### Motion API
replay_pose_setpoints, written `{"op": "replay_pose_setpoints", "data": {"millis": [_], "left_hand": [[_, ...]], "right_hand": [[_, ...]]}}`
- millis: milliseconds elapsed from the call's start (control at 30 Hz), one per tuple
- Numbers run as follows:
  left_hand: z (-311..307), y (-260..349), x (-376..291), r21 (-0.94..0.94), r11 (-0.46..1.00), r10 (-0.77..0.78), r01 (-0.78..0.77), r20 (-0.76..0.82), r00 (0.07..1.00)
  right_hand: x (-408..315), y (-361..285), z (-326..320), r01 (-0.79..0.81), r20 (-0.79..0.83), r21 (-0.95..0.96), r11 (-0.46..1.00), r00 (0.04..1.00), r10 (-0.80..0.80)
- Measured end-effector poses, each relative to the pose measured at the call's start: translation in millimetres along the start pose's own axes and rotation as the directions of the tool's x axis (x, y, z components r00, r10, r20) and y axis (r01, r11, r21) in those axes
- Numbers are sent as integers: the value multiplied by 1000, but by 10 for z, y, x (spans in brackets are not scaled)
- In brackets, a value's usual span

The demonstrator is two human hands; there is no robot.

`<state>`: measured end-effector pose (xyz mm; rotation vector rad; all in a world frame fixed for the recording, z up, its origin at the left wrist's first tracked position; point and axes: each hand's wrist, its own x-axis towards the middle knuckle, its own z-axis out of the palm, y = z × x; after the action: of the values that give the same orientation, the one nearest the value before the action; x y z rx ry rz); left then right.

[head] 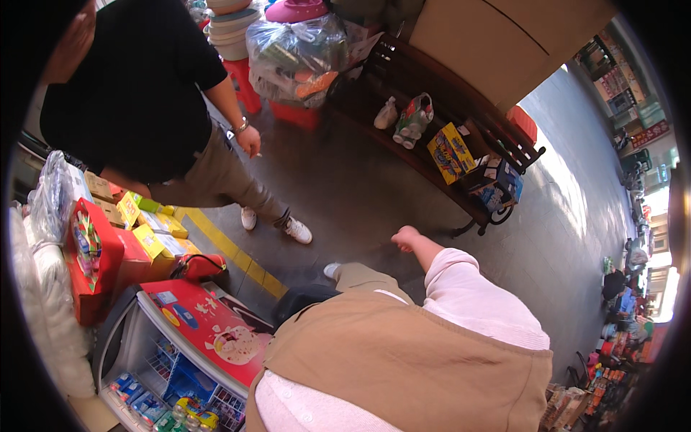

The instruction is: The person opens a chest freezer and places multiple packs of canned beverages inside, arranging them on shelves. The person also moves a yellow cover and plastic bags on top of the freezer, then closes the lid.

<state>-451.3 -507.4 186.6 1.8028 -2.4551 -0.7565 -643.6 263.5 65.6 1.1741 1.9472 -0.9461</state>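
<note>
My right hand (407, 238) hangs over the dark tiled floor (345, 183), its fingers curled and nothing visible in them. It touches nothing and is nearest to the dark slatted bench (432, 97). The pink sleeve (480, 294) ends near my elbow. My left hand is out of view. A brown vest (410, 345) covers much of the lower middle, with a black object (302, 302), perhaps a bag, beside it. On the bench sit a bag of bottles (413, 121), a small white bag (385, 113), a yellow printed box (451, 154) and a blue box (499, 181).
A person in black (135, 97) stands ahead on the left, a cigarette-like stick in one hand (249, 141). A glass-topped freezer (200, 329) with drinks is close on my left, near stacked boxes (156, 232). Beyond are a bulging plastic bag (297, 59) and stacked basins (232, 35).
</note>
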Motion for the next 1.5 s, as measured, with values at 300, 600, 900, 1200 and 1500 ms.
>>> {"op": "replay_pose_setpoints", "data": {"millis": [300, 600, 900, 1200, 1500], "left_hand": [[-686, -615, 284, -511, 825, -108, 243, 279, 954], [-938, -697, 475, -473, 780, -279, 410, 323, 904], [-807, -151, 667, -506, 817, -142, 276, 287, 947], [-384, 1224, 1830, -498, 863, 47, 88, 252, 966], [-64, 2822, 3012, -381, 924, 74, 5, 192, 979]], "right_hand": [[-354, -107, 881, 278, 299, -227, 933, 932, -205], [-1119, -1056, 1638, 452, 398, 117, 884, 795, -459], [-204, -381, 1218, 330, 289, -173, 928, 918, -273], [-575, -1367, 1523, 288, 349, -55, 956, 903, -252], [163, -2194, 1515, 319, 441, -46, 947, 857, -268]]}}
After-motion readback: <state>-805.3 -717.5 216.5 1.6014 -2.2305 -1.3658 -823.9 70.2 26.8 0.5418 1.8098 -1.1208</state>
